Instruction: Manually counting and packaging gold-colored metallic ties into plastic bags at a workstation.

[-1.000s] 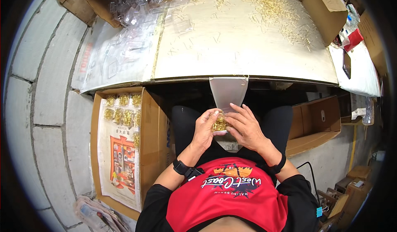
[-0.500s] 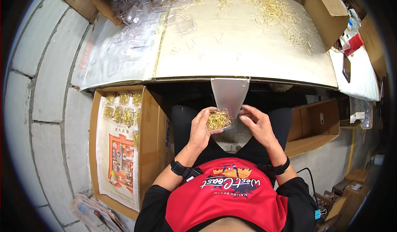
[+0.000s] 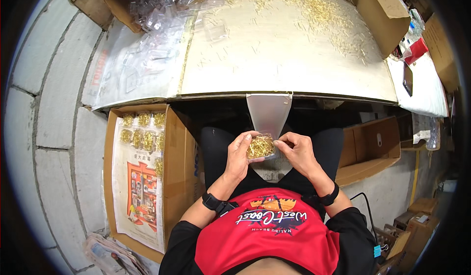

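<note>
In my left hand [image 3: 239, 153] is a small clear plastic box [image 3: 261, 158], packed with thin gold-coloured metal pins [image 3: 260, 146]. The fingers grip it from its left side, above my lap. My right hand [image 3: 300, 152] is closed in a pinch at the box's right edge, thumb and forefinger close together; what sits between them is too small to make out. Just beyond the box, a pale chute [image 3: 269, 109] slopes down from the table's front edge.
More gold pins [image 3: 324, 15] lie scattered over the cream table [image 3: 235, 74]. Empty clear boxes [image 3: 157, 10] are heaped at the back left. A carton [image 3: 179, 177] at my left holds several filled boxes [image 3: 143, 138]. An open carton [image 3: 370, 147] stands right, below a phone [image 3: 407, 79].
My right hand has moved left to the box's edge and its fingers have closed into a pinch. The pins now lie lower and more level in the box.
</note>
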